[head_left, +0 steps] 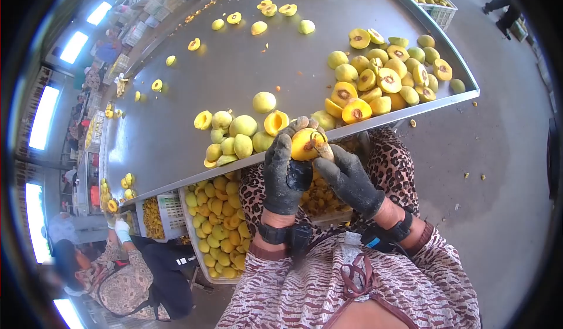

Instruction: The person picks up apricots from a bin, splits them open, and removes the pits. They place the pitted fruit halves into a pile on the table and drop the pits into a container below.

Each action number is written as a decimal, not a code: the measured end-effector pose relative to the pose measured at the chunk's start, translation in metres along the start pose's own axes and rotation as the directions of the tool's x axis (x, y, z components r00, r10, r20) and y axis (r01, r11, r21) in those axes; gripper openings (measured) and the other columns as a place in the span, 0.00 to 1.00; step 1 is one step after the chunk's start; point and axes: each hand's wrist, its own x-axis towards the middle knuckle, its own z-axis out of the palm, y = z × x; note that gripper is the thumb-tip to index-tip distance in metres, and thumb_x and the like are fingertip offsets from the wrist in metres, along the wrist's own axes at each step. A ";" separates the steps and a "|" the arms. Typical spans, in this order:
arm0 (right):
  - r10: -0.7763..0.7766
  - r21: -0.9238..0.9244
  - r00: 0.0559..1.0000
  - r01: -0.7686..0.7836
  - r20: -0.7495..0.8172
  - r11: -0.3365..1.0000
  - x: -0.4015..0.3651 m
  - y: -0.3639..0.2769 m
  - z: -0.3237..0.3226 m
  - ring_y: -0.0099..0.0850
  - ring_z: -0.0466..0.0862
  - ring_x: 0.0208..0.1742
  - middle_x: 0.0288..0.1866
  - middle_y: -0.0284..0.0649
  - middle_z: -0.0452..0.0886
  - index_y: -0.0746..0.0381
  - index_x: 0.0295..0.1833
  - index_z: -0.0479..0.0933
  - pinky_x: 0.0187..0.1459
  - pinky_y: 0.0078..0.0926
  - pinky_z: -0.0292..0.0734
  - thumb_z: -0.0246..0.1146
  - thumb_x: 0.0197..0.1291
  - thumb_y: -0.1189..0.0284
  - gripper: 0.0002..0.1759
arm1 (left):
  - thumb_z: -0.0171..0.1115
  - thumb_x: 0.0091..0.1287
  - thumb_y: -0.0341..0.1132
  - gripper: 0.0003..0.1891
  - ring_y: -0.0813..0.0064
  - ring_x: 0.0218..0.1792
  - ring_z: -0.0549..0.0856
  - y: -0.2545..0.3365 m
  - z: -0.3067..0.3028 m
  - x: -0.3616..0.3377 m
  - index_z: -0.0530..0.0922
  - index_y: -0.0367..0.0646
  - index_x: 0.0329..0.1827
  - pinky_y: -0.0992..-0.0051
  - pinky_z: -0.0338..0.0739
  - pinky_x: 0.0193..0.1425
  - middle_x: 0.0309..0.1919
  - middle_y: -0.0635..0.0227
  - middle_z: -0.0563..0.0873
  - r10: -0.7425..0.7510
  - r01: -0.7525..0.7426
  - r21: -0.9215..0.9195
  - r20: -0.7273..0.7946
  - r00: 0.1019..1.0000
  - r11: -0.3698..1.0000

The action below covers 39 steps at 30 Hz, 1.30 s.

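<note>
Both hands wear dark gloves and meet at the table's near edge. My left hand is closed around a halved yellow fruit, its cut face up with a brown centre. My right hand is closed at the fruit's right side, pinching a small tool with a curved metal loop that touches the cut face. To the right on the metal table lies a pile of halved fruit, many with pits showing. Left of my hands sits a smaller group of fruit, one half hollow.
Under the table edge stand a crate full of fruit halves and a white crate. Another crate is beyond the right table edge. A co-worker sits at lower left; more people are farther off.
</note>
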 end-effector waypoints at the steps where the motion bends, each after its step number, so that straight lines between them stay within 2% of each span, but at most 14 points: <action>1: -0.015 0.033 1.000 0.016 -0.018 0.999 0.000 -0.001 0.003 0.26 0.79 0.33 0.32 0.43 0.82 0.70 0.46 0.77 0.36 0.29 0.75 0.62 0.66 0.70 0.12 | 0.46 0.78 0.44 0.23 0.62 0.58 0.80 -0.001 0.001 -0.002 0.72 0.32 0.63 0.63 0.74 0.67 0.58 0.53 0.79 0.081 -0.078 0.171 -0.011 0.997 0.982; 3: -0.032 0.061 0.999 0.034 -0.039 0.998 -0.004 -0.004 0.004 0.25 0.79 0.34 0.33 0.43 0.83 0.70 0.47 0.77 0.37 0.29 0.75 0.61 0.67 0.70 0.13 | 0.45 0.79 0.44 0.23 0.63 0.57 0.80 -0.003 0.005 -0.004 0.72 0.32 0.63 0.64 0.75 0.66 0.57 0.53 0.80 0.162 -0.150 0.334 -0.007 0.987 0.931; 9: 0.096 0.057 0.987 -0.104 0.133 0.993 -0.024 -0.003 -0.001 0.26 0.80 0.36 0.34 0.40 0.83 0.69 0.47 0.77 0.40 0.29 0.76 0.61 0.67 0.70 0.12 | 0.42 0.80 0.46 0.23 0.66 0.52 0.83 -0.001 0.019 -0.011 0.76 0.33 0.54 0.66 0.78 0.60 0.51 0.56 0.83 0.017 -0.025 -0.052 -0.137 0.990 0.998; 18: -0.013 0.083 0.974 -0.006 0.225 0.997 -0.018 -0.010 -0.010 0.24 0.80 0.42 0.39 0.37 0.83 0.67 0.54 0.75 0.44 0.29 0.76 0.60 0.69 0.69 0.14 | 0.43 0.79 0.49 0.25 0.67 0.43 0.86 0.008 0.040 -0.011 0.79 0.34 0.42 0.68 0.81 0.52 0.40 0.58 0.86 0.349 -0.298 0.442 -0.036 0.936 0.846; 20: 0.280 0.421 0.854 -0.471 0.439 0.776 -0.022 -0.021 -0.014 0.21 0.79 0.44 0.43 0.32 0.82 0.66 0.56 0.75 0.46 0.24 0.76 0.61 0.70 0.66 0.16 | 0.45 0.79 0.50 0.24 0.67 0.41 0.86 0.013 0.046 -0.016 0.79 0.36 0.41 0.68 0.82 0.50 0.39 0.57 0.86 0.358 -0.292 0.517 -0.031 0.933 0.805; 22: 0.403 0.335 0.637 -0.725 0.657 0.602 -0.019 -0.025 -0.035 0.17 0.76 0.45 0.47 0.30 0.79 0.65 0.61 0.74 0.46 0.17 0.75 0.63 0.68 0.62 0.22 | 0.46 0.78 0.50 0.24 0.66 0.38 0.86 0.017 0.049 -0.019 0.79 0.38 0.39 0.67 0.83 0.48 0.37 0.57 0.86 0.050 -0.035 0.104 -0.146 0.988 0.994; 26: 0.328 0.265 0.706 -0.590 0.628 0.762 -0.023 -0.011 -0.030 0.16 0.74 0.40 0.38 0.29 0.78 0.63 0.53 0.77 0.40 0.17 0.73 0.62 0.68 0.59 0.19 | 0.49 0.76 0.55 0.25 0.63 0.36 0.87 0.013 0.024 -0.017 0.79 0.40 0.38 0.64 0.86 0.43 0.34 0.58 0.85 -0.186 0.177 -0.161 -0.047 0.981 0.971; 30: 0.306 0.152 0.724 -0.491 0.618 0.858 -0.036 0.000 -0.030 0.15 0.72 0.37 0.34 0.27 0.75 0.62 0.46 0.78 0.38 0.17 0.71 0.61 0.68 0.58 0.17 | 0.48 0.75 0.58 0.29 0.64 0.42 0.87 0.053 -0.015 -0.004 0.80 0.37 0.46 0.63 0.86 0.49 0.41 0.56 0.86 0.101 -0.103 0.004 -0.249 0.963 0.995; 31: 0.387 0.063 0.686 -0.532 0.616 0.844 -0.036 0.010 -0.039 0.15 0.71 0.37 0.34 0.26 0.74 0.63 0.43 0.77 0.37 0.17 0.70 0.60 0.68 0.60 0.15 | 0.48 0.76 0.56 0.28 0.68 0.46 0.86 0.070 -0.037 0.000 0.81 0.35 0.46 0.66 0.84 0.52 0.43 0.57 0.86 0.243 -0.148 0.293 -0.320 0.916 0.944; 32: 0.385 0.070 0.695 -0.530 0.607 0.845 -0.037 0.012 -0.040 0.15 0.71 0.37 0.34 0.26 0.74 0.63 0.43 0.77 0.37 0.17 0.70 0.60 0.68 0.60 0.15 | 0.50 0.77 0.50 0.24 0.69 0.47 0.86 0.078 -0.060 0.009 0.82 0.34 0.48 0.70 0.82 0.53 0.46 0.57 0.86 0.520 -0.246 0.790 -0.105 0.848 0.561; 34: 0.469 0.017 0.694 -0.569 0.546 0.822 -0.040 0.016 -0.039 0.15 0.70 0.35 0.33 0.25 0.73 0.63 0.42 0.76 0.37 0.17 0.69 0.59 0.68 0.61 0.14 | 0.53 0.76 0.44 0.20 0.67 0.47 0.87 0.088 -0.113 0.024 0.83 0.33 0.49 0.71 0.81 0.54 0.48 0.57 0.87 0.546 -0.210 0.871 -0.077 0.834 0.444; 36: 0.441 0.039 0.704 -0.552 0.557 0.833 -0.039 0.024 -0.041 0.15 0.69 0.35 0.33 0.24 0.73 0.62 0.43 0.76 0.37 0.18 0.69 0.59 0.69 0.62 0.13 | 0.55 0.74 0.40 0.16 0.64 0.49 0.86 0.090 -0.139 0.033 0.83 0.34 0.48 0.68 0.80 0.56 0.49 0.56 0.87 0.434 -0.117 0.993 0.111 0.894 -0.013; 37: 0.428 0.032 0.727 -0.525 0.537 0.851 -0.039 0.026 -0.041 0.15 0.69 0.33 0.32 0.24 0.72 0.63 0.44 0.77 0.35 0.16 0.68 0.59 0.68 0.61 0.14 | 0.58 0.71 0.40 0.15 0.59 0.54 0.83 0.094 -0.149 0.037 0.83 0.36 0.50 0.62 0.75 0.62 0.52 0.54 0.85 0.289 -0.045 0.996 0.020 0.957 0.078; 39: 0.428 0.025 0.736 -0.516 0.524 0.856 -0.039 0.028 -0.042 0.15 0.69 0.32 0.32 0.24 0.72 0.63 0.45 0.77 0.32 0.15 0.67 0.60 0.68 0.59 0.16 | 0.62 0.67 0.42 0.18 0.54 0.59 0.80 0.084 -0.117 0.045 0.83 0.39 0.52 0.57 0.69 0.67 0.54 0.54 0.84 0.220 -0.219 0.827 0.376 0.900 -0.518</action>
